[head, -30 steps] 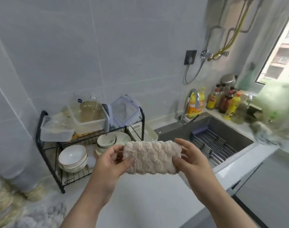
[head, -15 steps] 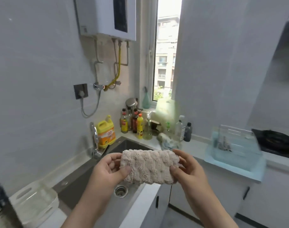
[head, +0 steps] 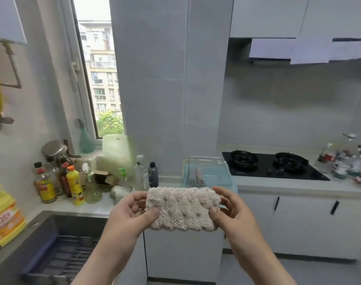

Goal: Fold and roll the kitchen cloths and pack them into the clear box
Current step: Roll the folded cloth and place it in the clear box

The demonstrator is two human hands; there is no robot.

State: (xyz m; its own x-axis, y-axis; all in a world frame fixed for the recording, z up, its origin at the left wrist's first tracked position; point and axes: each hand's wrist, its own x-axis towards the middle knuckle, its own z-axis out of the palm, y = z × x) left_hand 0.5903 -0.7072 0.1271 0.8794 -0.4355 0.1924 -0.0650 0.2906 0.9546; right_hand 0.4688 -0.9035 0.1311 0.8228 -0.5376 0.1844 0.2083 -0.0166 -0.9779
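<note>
Rolled cloth held up in front of the counter

The fluffy beige cloth (head: 182, 208) sits in the air between both hands: left hand (head: 130, 214) pinches its left end, thumb in front, fingers curled behind; right hand (head: 234, 210) does the same on the right. The clear box (head: 209, 171) sits behind it on the counter (head: 278, 187), beside the hob (head: 272, 165), with bottles (head: 72, 182) to the left.
</note>
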